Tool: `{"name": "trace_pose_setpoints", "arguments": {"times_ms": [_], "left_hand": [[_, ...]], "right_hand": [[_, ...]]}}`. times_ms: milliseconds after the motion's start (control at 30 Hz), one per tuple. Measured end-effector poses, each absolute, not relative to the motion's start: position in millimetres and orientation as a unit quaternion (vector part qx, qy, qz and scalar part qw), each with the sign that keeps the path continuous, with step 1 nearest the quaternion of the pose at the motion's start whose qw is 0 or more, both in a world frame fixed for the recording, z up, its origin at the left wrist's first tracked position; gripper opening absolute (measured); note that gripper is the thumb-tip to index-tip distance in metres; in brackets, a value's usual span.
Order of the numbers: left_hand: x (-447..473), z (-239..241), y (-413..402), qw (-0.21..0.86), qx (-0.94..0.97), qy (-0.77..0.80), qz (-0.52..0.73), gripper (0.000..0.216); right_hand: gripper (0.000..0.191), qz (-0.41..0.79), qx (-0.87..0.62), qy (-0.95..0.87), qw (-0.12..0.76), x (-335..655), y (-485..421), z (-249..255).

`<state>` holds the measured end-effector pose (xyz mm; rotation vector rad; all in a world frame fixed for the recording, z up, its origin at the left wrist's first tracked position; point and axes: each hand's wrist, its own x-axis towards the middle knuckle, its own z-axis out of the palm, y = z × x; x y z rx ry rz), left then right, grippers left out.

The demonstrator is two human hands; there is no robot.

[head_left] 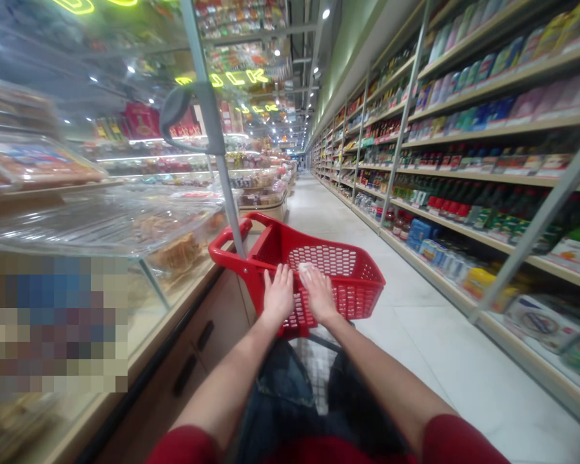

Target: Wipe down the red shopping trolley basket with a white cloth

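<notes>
A red plastic shopping cart (367,298) with a honeycomb mesh basket stands sideways just ahead of me. My left hand (279,293) lies on its near side, fingers stretched forward and thumb apart, with nothing seen in it. Close by to the right, my right hand (319,295) reaches over the same side of the basket. A small crumpled white tissue (306,268) shows at its fingertips, and the hand appears to hold it. What lies under both palms is hidden. The cart's red handle (222,248) points left, away from both hands.
At left, a bakery counter (174,316) with clear covers stands close to the cart; packaged bread (174,251) lies inside. A grey metal pole (228,193) rises by the handle. Stocked shelves (464,241) line the right, and a pale tiled aisle (314,200) runs ahead.
</notes>
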<state>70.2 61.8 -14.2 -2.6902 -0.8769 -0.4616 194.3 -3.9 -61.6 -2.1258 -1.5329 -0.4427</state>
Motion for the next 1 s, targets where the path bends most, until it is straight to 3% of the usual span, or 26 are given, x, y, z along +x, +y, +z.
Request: {"name": "trace_pose_setpoints", "arguments": {"times_ms": [267, 533, 800, 1000], "left_hand": [[85, -19, 54, 0.126, -0.938, -0.291, -0.141, 0.058], [112, -29, 32, 0.11, -0.954, -0.254, -0.113, 0.061], [117, -33, 26, 0.086, -0.958, -0.249, -0.114, 0.059], [123, -7, 1, 0.015, -0.958, -0.263, -0.113, 0.06]], "right_hand": [[0.064, -0.163, -0.883, -0.38, 0.224, 260, -62, -75], [0.066, -0.18, -0.836, -0.471, 0.218, 239, -51, -76], [0.064, -0.128, -0.914, -0.28, 0.263, 302, -101, -82], [0.064, -0.17, -0.865, -0.408, 0.237, 264, -66, -80]]}}
